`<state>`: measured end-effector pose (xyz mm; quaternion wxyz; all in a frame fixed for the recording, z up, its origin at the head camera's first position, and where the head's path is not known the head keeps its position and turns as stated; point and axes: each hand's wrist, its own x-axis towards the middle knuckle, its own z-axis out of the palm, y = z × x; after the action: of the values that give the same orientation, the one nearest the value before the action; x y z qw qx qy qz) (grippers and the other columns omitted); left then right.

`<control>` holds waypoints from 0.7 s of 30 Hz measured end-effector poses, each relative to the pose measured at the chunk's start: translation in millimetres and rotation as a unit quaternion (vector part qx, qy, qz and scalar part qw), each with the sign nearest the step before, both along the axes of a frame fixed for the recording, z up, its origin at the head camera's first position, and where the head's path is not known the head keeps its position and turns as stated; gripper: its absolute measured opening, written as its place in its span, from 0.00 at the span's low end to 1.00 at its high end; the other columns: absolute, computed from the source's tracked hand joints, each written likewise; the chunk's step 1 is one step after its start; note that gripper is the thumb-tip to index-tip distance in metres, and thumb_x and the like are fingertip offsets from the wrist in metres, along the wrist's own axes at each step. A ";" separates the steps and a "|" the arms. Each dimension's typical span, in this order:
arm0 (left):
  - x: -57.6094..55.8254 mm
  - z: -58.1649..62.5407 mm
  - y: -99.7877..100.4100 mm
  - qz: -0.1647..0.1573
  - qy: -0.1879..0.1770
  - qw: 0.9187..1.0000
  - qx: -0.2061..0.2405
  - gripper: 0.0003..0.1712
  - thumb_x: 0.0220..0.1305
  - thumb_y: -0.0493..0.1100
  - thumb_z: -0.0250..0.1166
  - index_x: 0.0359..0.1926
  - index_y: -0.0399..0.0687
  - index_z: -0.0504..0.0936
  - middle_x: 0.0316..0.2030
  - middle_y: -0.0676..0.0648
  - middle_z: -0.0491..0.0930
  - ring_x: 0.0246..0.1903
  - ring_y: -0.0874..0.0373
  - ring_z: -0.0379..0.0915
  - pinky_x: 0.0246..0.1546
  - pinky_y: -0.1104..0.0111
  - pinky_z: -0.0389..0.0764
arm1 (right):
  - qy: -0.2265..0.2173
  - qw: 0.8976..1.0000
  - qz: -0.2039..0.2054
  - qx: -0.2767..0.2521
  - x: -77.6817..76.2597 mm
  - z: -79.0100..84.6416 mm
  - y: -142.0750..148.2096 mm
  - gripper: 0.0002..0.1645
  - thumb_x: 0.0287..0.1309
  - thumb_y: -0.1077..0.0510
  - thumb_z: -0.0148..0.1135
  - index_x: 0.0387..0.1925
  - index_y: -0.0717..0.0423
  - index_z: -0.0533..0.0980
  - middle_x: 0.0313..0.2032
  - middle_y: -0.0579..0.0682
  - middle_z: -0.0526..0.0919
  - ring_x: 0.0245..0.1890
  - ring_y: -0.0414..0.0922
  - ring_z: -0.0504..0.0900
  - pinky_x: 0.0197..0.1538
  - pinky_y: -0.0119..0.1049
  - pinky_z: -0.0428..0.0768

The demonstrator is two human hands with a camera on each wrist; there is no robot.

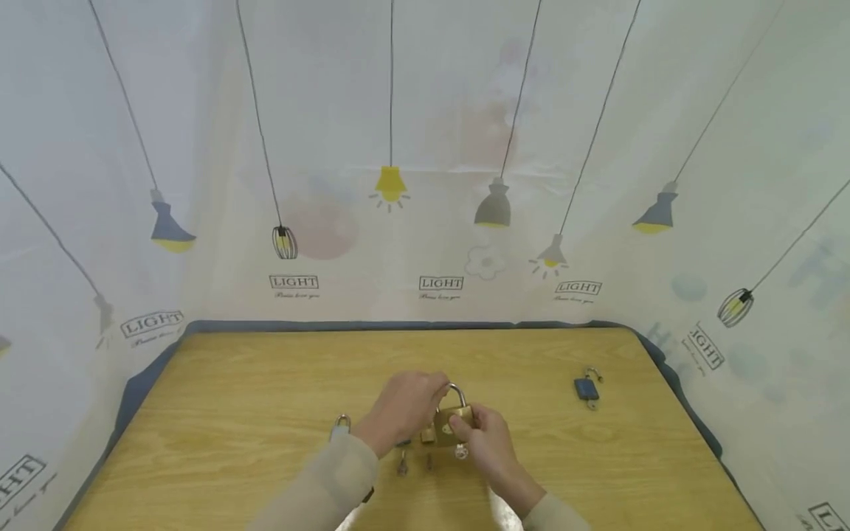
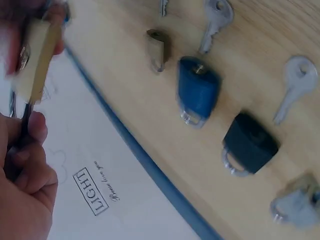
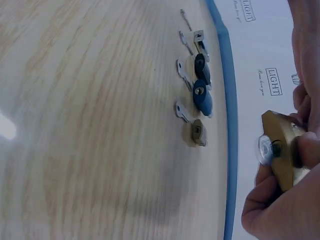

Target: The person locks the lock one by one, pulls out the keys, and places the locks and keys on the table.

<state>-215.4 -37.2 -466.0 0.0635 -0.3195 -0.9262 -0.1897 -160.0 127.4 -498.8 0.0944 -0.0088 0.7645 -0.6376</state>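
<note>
A brass padlock [image 1: 446,429] is held up over the table between both hands, its shackle [image 1: 458,391] at the top. My right hand [image 1: 491,446] grips the padlock's body, thumb across its front face. With curled fingers, my left hand [image 1: 408,405] pinches the shackle on its left side. A key [image 3: 265,149] with a clear head sits in the keyhole at the bottom of the body. Below on the table stand a small brass padlock [image 3: 198,133], a blue padlock [image 2: 197,92], a black padlock [image 2: 250,142] and a silver-grey padlock [image 2: 295,204] in a row.
Loose keys, one silver key [image 2: 300,75] among them, lie in front of the row. Far right on the wooden table [image 1: 265,376] lies another blue padlock [image 1: 586,389], its shackle swung open and a key at its bottom. A printed white curtain [image 1: 412,243] encloses the table.
</note>
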 end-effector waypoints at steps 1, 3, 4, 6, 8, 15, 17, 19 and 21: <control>0.4 -0.4 0.3 -0.003 -0.013 1.000 0.002 0.10 0.73 0.44 0.51 0.36 0.50 0.77 0.17 0.60 0.70 0.13 0.69 0.60 0.15 0.78 0.65 | -0.001 1.000 0.001 0.003 -0.1 -1.0 0.5 0.18 0.67 0.56 0.53 0.48 0.69 0.73 0.42 0.58 0.83 0.42 0.51 0.80 0.50 0.48 0.78; 0.1 -0.4 0.4 -0.004 -0.035 0.999 -0.003 0.10 0.73 0.44 0.51 0.37 0.49 0.77 0.17 0.60 0.69 0.13 0.69 0.60 0.15 0.77 0.66 | -0.004 1.000 0.007 0.001 -0.6 -2.8 0.7 0.19 0.67 0.56 0.53 0.49 0.69 0.73 0.43 0.58 0.83 0.43 0.50 0.80 0.51 0.49 0.77; -0.5 0.6 0.5 -0.004 -0.036 0.999 -0.010 0.10 0.73 0.44 0.51 0.38 0.49 0.78 0.17 0.59 0.69 0.13 0.68 0.60 0.15 0.77 0.66 | -0.005 1.000 0.011 0.001 -1.1 -3.5 0.8 0.19 0.67 0.55 0.53 0.49 0.69 0.72 0.43 0.58 0.82 0.44 0.50 0.79 0.52 0.49 0.77; -3.0 2.9 0.4 -0.003 -0.027 0.999 -0.030 0.10 0.73 0.44 0.51 0.38 0.49 0.78 0.16 0.60 0.69 0.13 0.68 0.60 0.15 0.77 0.66 | -0.006 1.000 0.018 -0.001 -2.2 -3.4 0.9 0.20 0.68 0.54 0.52 0.49 0.69 0.72 0.44 0.58 0.82 0.45 0.51 0.78 0.53 0.51 0.76; -5.9 6.0 0.1 0.002 -0.005 0.999 -0.049 0.10 0.73 0.45 0.52 0.38 0.49 0.78 0.15 0.60 0.68 0.13 0.68 0.59 0.15 0.77 0.66 | -0.002 1.000 0.023 -0.005 -4.1 -2.2 1.2 0.22 0.68 0.52 0.52 0.50 0.68 0.72 0.46 0.58 0.82 0.48 0.52 0.78 0.55 0.53 0.74; -11.1 12.7 -0.1 0.020 0.003 0.998 -0.054 0.11 0.73 0.47 0.52 0.39 0.51 0.80 0.15 0.59 0.69 0.12 0.67 0.58 0.14 0.76 0.64 | -0.001 0.999 0.041 0.000 -11.2 4.2 4.0 0.21 0.68 0.49 0.52 0.45 0.66 0.73 0.41 0.55 0.82 0.44 0.49 0.75 0.51 0.48 0.72; -11.4 12.8 0.2 0.023 0.001 0.998 -0.050 0.11 0.73 0.48 0.52 0.39 0.51 0.80 0.16 0.60 0.69 0.13 0.67 0.59 0.14 0.76 0.65 | -0.007 0.999 0.044 0.000 -12.4 5.1 4.6 0.21 0.67 0.48 0.53 0.43 0.65 0.74 0.39 0.55 0.82 0.43 0.49 0.75 0.49 0.44 0.71; -11.3 11.9 0.3 0.023 -0.002 0.999 -0.048 0.11 0.72 0.48 0.52 0.40 0.51 0.81 0.16 0.60 0.70 0.13 0.67 0.60 0.15 0.76 0.65 | -0.019 0.999 0.048 0.001 -13.0 5.1 5.4 0.21 0.66 0.47 0.54 0.42 0.64 0.74 0.38 0.55 0.82 0.43 0.50 0.75 0.47 0.43 0.71; -10.7 10.4 0.2 0.020 -0.003 0.999 -0.047 0.11 0.72 0.48 0.52 0.39 0.52 0.81 0.16 0.60 0.69 0.13 0.67 0.60 0.15 0.76 0.65 | -0.027 0.998 0.050 0.004 -13.0 4.4 6.4 0.21 0.65 0.47 0.55 0.42 0.63 0.74 0.39 0.55 0.81 0.44 0.51 0.75 0.48 0.45 0.72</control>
<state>-226.1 -37.1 -455.7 0.0493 -0.3031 -0.9405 -0.1458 -173.0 133.8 -494.4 0.1473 -0.0298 0.7626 -0.6292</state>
